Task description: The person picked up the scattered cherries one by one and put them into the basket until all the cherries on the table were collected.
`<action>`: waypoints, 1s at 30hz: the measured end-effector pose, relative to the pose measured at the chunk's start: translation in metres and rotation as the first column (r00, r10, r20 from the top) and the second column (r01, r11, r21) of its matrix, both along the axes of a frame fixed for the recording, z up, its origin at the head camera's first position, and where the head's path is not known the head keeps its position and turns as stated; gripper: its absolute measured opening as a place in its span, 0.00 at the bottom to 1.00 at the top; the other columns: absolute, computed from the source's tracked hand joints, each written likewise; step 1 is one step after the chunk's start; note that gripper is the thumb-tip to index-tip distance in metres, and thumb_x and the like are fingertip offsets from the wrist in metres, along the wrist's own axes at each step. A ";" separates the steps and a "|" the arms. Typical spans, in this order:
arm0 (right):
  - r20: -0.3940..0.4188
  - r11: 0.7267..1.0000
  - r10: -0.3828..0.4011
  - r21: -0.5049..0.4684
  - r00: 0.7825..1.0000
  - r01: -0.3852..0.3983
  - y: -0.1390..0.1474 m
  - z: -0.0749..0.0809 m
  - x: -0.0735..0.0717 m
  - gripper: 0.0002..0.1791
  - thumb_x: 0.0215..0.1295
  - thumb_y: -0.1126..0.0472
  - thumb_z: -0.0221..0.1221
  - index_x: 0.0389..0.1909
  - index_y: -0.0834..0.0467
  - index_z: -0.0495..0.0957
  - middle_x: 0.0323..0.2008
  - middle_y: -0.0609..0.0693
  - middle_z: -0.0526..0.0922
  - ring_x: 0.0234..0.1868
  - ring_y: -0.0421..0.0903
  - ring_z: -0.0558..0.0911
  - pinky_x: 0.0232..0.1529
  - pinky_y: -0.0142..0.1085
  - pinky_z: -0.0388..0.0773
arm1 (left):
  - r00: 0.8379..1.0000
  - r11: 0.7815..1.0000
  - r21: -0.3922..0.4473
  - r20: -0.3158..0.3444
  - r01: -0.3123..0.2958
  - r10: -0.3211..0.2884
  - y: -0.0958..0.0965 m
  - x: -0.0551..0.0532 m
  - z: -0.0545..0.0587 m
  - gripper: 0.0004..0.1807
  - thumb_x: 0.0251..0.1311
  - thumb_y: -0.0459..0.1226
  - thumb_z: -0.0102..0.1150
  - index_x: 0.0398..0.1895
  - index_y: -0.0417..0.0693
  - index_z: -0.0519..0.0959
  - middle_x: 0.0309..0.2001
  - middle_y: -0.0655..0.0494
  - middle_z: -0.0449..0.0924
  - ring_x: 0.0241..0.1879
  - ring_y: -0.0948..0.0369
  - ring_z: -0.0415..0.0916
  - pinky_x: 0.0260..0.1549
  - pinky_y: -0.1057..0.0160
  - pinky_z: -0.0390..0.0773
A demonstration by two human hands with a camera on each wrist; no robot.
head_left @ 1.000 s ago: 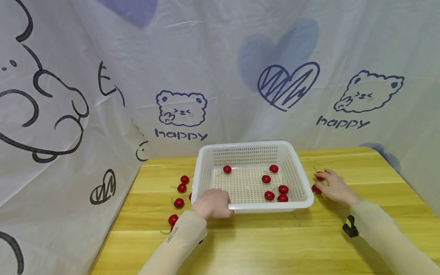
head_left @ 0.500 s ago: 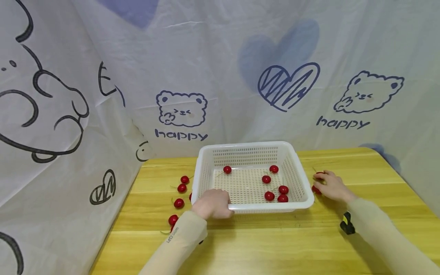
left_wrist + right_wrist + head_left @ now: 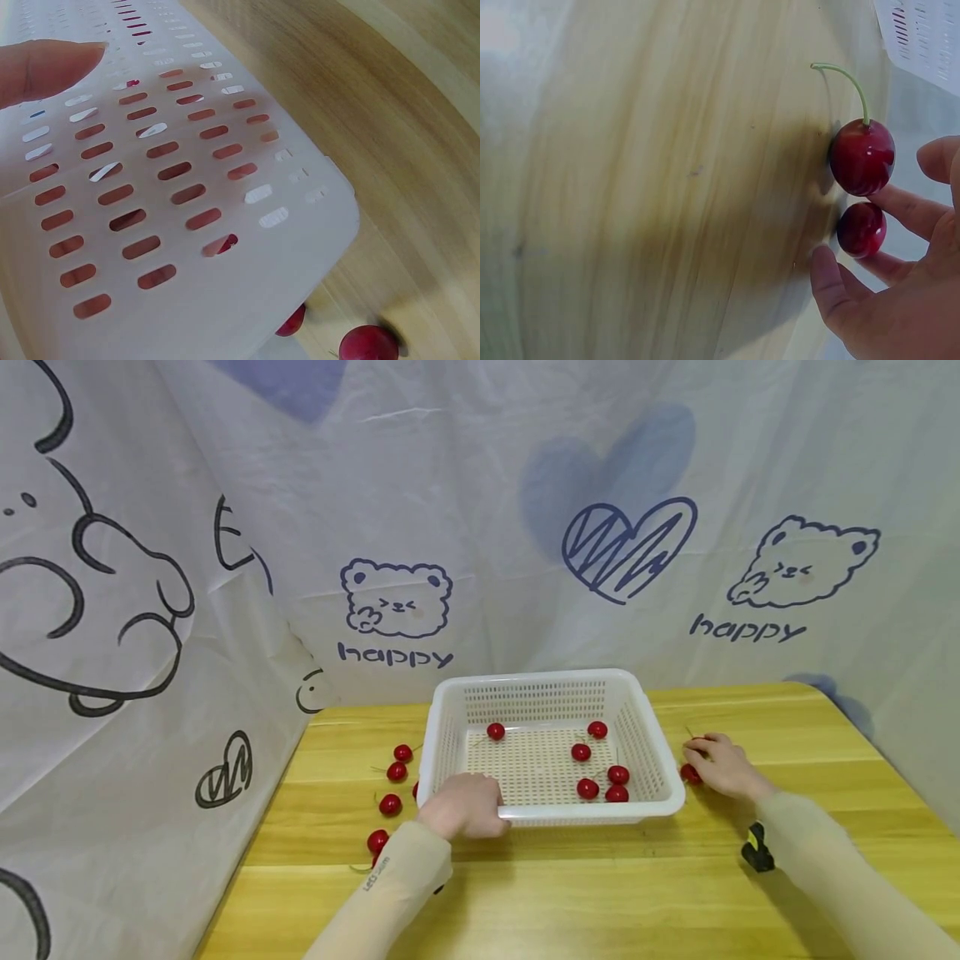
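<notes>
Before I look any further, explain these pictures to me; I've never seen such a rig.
There is no robot here, just a person's two bare hands. The wide picture comes from a camera worn on the head; the two close ones come from cameras on the wrists. On the wooden table sits a white basket with six cherries showing inside; others lie outside. The left hand grips the basket's rim. The right hand is at two loose cherries right of the basket; whether it holds either, I cannot tell.
</notes>
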State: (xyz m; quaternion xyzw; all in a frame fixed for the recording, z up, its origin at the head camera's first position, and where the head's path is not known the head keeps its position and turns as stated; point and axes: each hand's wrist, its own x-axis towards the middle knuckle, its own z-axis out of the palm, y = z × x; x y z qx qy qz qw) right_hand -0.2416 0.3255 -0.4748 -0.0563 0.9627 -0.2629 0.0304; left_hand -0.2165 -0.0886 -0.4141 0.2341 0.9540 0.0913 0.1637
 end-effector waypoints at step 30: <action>-0.042 1.000 -0.011 0.021 0.999 0.012 0.012 -0.001 0.002 0.20 0.75 0.59 0.47 0.48 0.71 0.80 0.43 0.68 0.84 0.47 0.64 0.79 0.48 0.55 0.75 | 1.000 1.000 -0.002 -0.008 0.001 -0.001 0.001 0.001 0.001 0.11 0.48 0.45 0.63 0.16 0.54 0.73 0.14 0.63 0.66 0.17 0.65 0.60 0.17 0.66 0.64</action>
